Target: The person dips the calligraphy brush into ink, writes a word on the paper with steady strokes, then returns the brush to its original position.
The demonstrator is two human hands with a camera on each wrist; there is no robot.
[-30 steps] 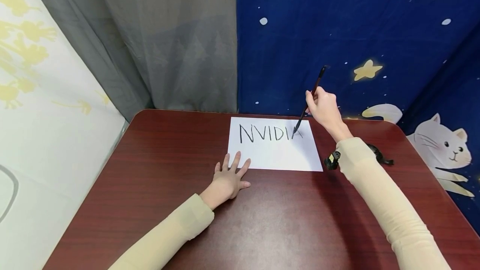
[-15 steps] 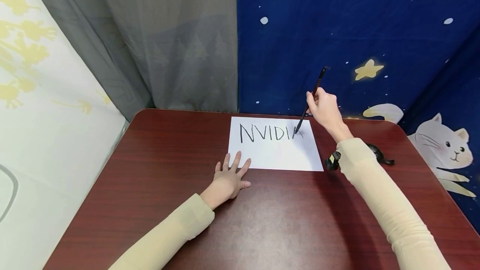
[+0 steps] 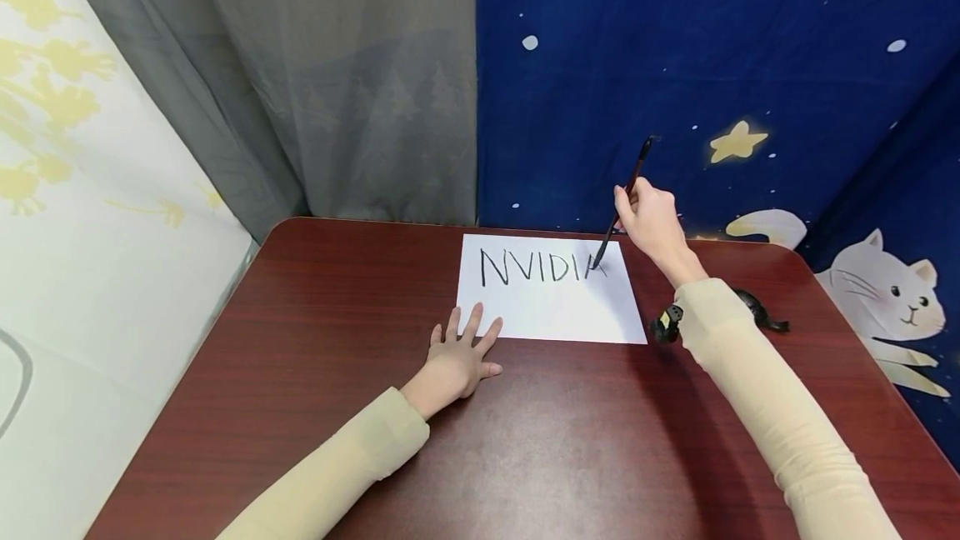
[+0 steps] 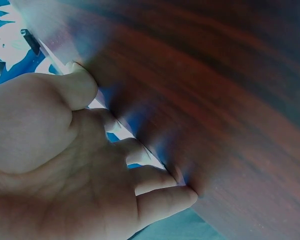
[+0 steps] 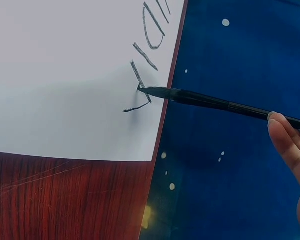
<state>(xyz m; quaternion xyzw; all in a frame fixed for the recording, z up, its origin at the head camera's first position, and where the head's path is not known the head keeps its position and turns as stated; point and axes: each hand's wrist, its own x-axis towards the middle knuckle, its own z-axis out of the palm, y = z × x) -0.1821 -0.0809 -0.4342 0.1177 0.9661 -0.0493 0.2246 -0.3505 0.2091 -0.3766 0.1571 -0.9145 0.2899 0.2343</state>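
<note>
A white sheet of paper (image 3: 555,311) lies near the table's far edge, with "NVIDIA" lettered across its upper part in dark strokes. My right hand (image 3: 651,219) pinches a dark brush (image 3: 639,163) partway along its handle. In the right wrist view the bristle tip of the brush (image 5: 200,99) touches the paper (image 5: 65,75) at the last letter, where a short crossing stroke begins. My left hand (image 3: 452,363) is spread flat, its fingertips on the sheet's lower left corner and its palm side over the table. The left wrist view shows that hand (image 4: 90,150) from below, fingers extended.
The reddish-brown table (image 3: 337,307) ends just behind the sheet. A black object (image 3: 761,311), partly hidden by the right sleeve, sits at the right. A small black device (image 3: 666,323) is at the right cuff. Grey (image 3: 360,90) and blue (image 3: 600,65) curtains hang behind.
The brush tip has shifted slightly right across the last letter, the right hand moving very little with it. The left hand and the paper stay in place.
</note>
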